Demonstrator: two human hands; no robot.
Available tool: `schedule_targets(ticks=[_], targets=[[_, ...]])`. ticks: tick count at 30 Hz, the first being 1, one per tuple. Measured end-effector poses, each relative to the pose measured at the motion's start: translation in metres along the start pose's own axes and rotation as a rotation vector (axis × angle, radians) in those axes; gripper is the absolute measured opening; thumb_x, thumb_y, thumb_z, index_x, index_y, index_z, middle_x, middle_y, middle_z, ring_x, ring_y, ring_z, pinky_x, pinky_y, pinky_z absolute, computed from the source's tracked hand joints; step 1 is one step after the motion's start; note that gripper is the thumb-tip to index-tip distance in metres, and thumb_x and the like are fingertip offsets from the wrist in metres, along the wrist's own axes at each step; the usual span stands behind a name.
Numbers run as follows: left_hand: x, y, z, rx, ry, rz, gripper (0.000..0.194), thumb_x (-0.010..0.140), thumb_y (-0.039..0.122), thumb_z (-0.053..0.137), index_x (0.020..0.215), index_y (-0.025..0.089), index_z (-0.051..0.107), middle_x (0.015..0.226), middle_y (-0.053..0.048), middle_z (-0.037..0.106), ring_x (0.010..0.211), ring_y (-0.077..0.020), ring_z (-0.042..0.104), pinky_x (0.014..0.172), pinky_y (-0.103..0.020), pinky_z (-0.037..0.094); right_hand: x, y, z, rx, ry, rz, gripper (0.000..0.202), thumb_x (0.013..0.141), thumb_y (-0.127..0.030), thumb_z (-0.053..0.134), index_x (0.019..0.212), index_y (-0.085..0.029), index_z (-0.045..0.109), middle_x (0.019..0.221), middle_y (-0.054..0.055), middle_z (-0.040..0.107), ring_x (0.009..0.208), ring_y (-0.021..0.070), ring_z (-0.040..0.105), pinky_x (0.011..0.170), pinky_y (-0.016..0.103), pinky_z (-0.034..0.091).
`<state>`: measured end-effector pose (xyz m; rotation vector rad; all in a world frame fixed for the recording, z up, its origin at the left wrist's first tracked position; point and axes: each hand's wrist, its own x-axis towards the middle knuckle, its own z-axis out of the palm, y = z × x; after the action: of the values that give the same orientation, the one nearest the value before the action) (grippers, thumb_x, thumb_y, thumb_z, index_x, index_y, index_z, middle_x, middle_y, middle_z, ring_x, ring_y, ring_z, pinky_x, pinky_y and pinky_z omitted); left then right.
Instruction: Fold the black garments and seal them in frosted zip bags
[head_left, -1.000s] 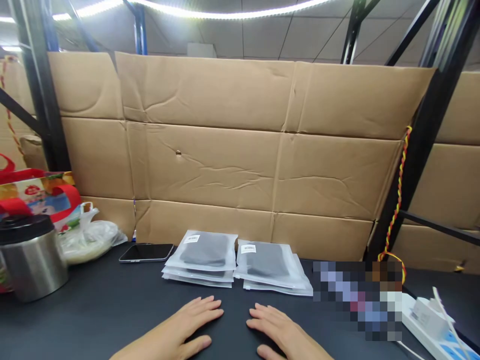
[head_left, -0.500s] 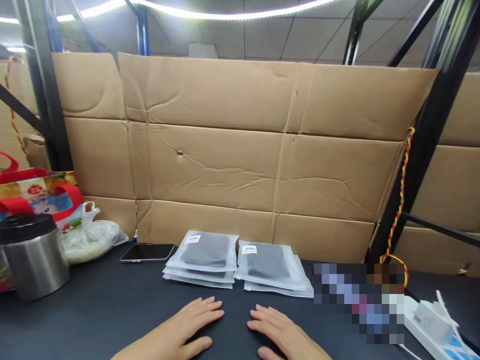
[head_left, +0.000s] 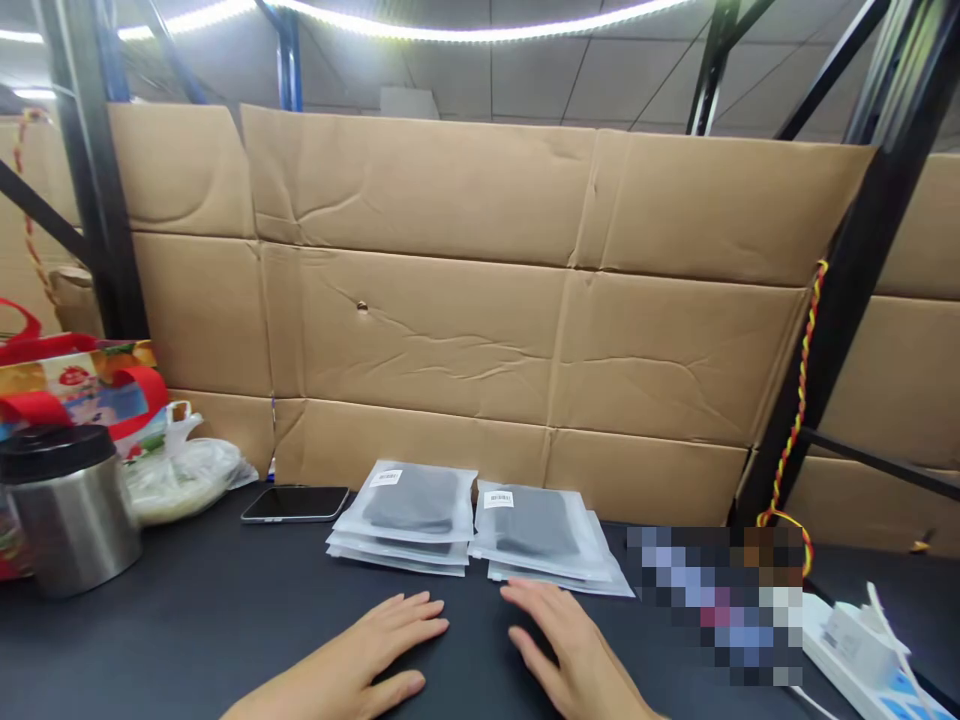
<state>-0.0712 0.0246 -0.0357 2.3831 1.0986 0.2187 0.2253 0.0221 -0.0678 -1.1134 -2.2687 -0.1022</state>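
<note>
Two piles of frosted zip bags with dark contents and barcode labels lie side by side on the black table (head_left: 225,620): the left pile (head_left: 409,510) and the right pile (head_left: 536,530). My left hand (head_left: 390,645) rests flat on the table in front of the left pile, fingers spread, holding nothing. My right hand (head_left: 559,645) is in front of the right pile, its fingertips at the near edge of the lowest bag, thumb apart from the fingers. Nothing shows in its grasp.
A phone (head_left: 295,504) lies left of the bags. Further left are a steel mug (head_left: 71,520), a plastic bag (head_left: 180,480) and a colourful bag (head_left: 90,385). A power strip (head_left: 840,650) and a pixelated patch are at right. Cardboard (head_left: 435,330) stands behind.
My right hand has moved forward to the near edge of the right pile, and its thumb has shifted too. The lowest right bag sticks out slightly further right. My left hand has stayed put.
</note>
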Motion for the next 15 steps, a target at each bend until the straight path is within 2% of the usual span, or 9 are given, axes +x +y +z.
schedule_targets(ticks=[3, 6, 9, 13, 15], targets=[[-0.001, 0.0, 0.0, -0.015, 0.01, 0.009, 0.047, 0.096, 0.041, 0.049, 0.141, 0.042, 0.039, 0.152, 0.004, 0.035, 0.142, -0.0275, 0.025, 0.114, -0.053, 0.02, 0.028, 0.008, 0.011, -0.191, 0.166, 0.002, 0.039, 0.092, -0.016, 0.048, 0.131, -0.019, 0.049, 0.139, 0.013, 0.051, 0.129, 0.0269, 0.046, 0.101, 0.046, 0.046], [-0.002, 0.0, 0.0, -0.026, 0.027, 0.028, 0.047, 0.095, 0.041, 0.05, 0.141, 0.042, 0.04, 0.152, 0.004, 0.036, 0.141, -0.0278, 0.026, 0.114, -0.054, 0.022, 0.048, 0.02, 0.023, -0.366, 0.232, -0.071, 0.032, 0.086, -0.01, 0.048, 0.117, -0.015, 0.055, 0.142, 0.016, 0.047, 0.131, 0.0304, 0.043, 0.101, 0.048, 0.046], [-0.002, 0.001, 0.001, -0.016, 0.024, 0.028, 0.047, 0.096, 0.042, 0.049, 0.141, 0.042, 0.039, 0.152, 0.004, 0.035, 0.141, -0.0267, 0.026, 0.114, -0.053, 0.022, 0.05, 0.031, 0.033, -0.442, 0.256, -0.139, 0.027, 0.084, -0.008, 0.047, 0.107, -0.015, 0.059, 0.136, 0.016, 0.054, 0.124, 0.0294, 0.052, 0.099, 0.046, 0.048], [-0.002, 0.001, 0.001, -0.012, 0.037, 0.033, 0.046, 0.096, 0.04, 0.05, 0.141, 0.041, 0.04, 0.152, 0.004, 0.036, 0.141, -0.0267, 0.026, 0.114, -0.052, 0.022, 0.042, 0.041, 0.04, -0.468, 0.27, -0.167, 0.029, 0.086, -0.012, 0.05, 0.113, -0.015, 0.058, 0.129, 0.015, 0.06, 0.12, 0.0294, 0.055, 0.097, 0.044, 0.05], [-0.002, -0.002, 0.002, -0.016, 0.057, 0.054, 0.046, 0.096, 0.039, 0.051, 0.14, 0.041, 0.041, 0.151, 0.003, 0.038, 0.141, -0.0271, 0.028, 0.113, -0.052, 0.024, 0.04, 0.043, 0.039, -0.489, 0.287, -0.17, 0.028, 0.087, -0.008, 0.046, 0.112, -0.014, 0.059, 0.122, 0.015, 0.064, 0.115, 0.0296, 0.059, 0.092, 0.044, 0.053]])
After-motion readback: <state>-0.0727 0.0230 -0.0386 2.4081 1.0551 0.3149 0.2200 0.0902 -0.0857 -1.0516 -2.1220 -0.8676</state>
